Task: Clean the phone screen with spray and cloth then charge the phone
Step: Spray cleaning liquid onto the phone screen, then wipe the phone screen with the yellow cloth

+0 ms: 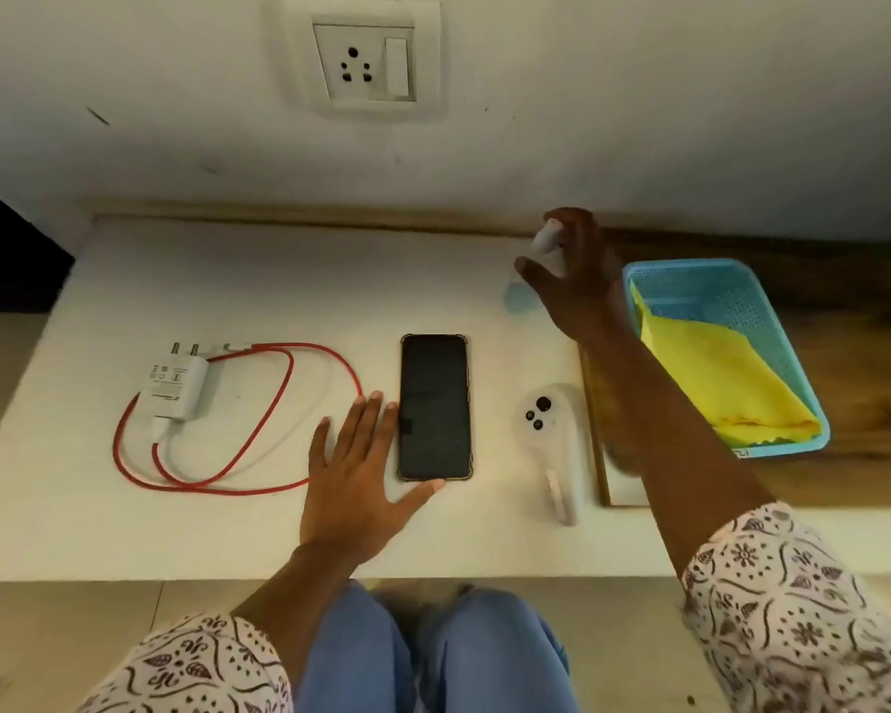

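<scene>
A black phone lies face up in the middle of the white tabletop. My left hand lies flat beside it, with fingers along its left edge and the thumb at its bottom corner. Far back on the right, my right hand grips a small spray bottle by its white top; the blurred bluish lower part shows just left of the hand. A yellow cloth lies folded in a blue basket. A white charger plug with a looped red cable lies left of the phone.
A wall socket with a switch is set in the wall above the table. A white device with three dark lenses lies right of the phone. The basket stands on a wooden surface at the right. My knees are below the front edge.
</scene>
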Demonstrator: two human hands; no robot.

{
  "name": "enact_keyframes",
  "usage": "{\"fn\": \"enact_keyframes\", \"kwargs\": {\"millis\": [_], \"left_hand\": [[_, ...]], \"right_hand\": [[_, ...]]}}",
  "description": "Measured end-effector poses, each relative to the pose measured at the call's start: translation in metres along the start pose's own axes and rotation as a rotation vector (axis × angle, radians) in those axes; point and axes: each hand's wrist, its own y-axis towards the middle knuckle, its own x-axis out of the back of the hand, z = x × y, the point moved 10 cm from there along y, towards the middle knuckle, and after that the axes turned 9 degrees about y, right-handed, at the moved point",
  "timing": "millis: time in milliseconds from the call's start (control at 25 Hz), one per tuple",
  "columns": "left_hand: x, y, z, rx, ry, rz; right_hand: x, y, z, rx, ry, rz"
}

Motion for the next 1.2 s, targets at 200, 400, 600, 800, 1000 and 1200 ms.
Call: {"fn": "enact_keyframes", "kwargs": {"millis": [200,400,600,800,1000,1200], "left_hand": [[-0.001,0.000,0.001,-0.009,-0.001,-0.015],[-0.001,0.001,0.000,-0.005,-0.012,0.020],[-0.002,0.001,0.001,-0.003,-0.026,0.024],[-0.003,0.000,0.001,-0.010,-0.047,0.023],[-0.001,0.000,0.000,-0.016,-0.059,0.012],[-0.002,0.000,0.000,-0.017,-0.068,0.010]], "right_hand": [[0.125,-0.055,-0.060,-0.200,-0.369,-0.177],[0.151,-0.082,-0.144,-0.684,-0.715,0.146],[0.158,-0.077,-0.141,-0.672,-0.739,0.043],[0.194,-0.065,-0.097,-0.524,-0.308,-0.115],[0.165,-0.080,-0.042,-0.605,0.630,0.025],[0.103,-0.104,-0.014,-0.731,0.906,0.038]]}}
